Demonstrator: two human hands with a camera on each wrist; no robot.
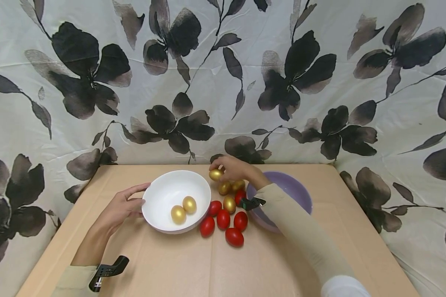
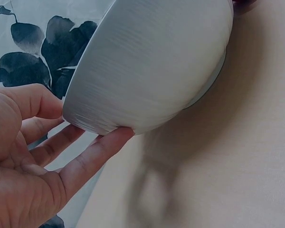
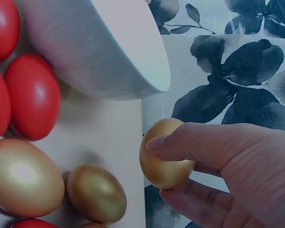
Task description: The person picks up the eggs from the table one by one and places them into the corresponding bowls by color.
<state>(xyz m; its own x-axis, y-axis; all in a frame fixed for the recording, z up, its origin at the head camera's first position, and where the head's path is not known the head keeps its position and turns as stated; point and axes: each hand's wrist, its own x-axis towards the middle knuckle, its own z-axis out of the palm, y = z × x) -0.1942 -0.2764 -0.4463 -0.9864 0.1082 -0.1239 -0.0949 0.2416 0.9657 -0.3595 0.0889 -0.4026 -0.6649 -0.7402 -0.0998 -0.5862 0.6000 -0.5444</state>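
Right hand (image 1: 235, 168) pinching golden egg (image 1: 215, 175), left hand (image 1: 122, 208) holding white bowl (image 1: 165, 192), wrist mount (image 1: 113, 268) (markings seemingly unreadable)

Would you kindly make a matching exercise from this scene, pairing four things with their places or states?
1. Left hand
2. Right hand
3. White bowl
4. Purple bowl

A. Pinches a gold egg
B. Partly hidden by the right sleeve
C. Touches the outside of a bowl
D. Has two gold eggs lying inside

Pairs: 1-C; 2-A; 3-D; 4-B
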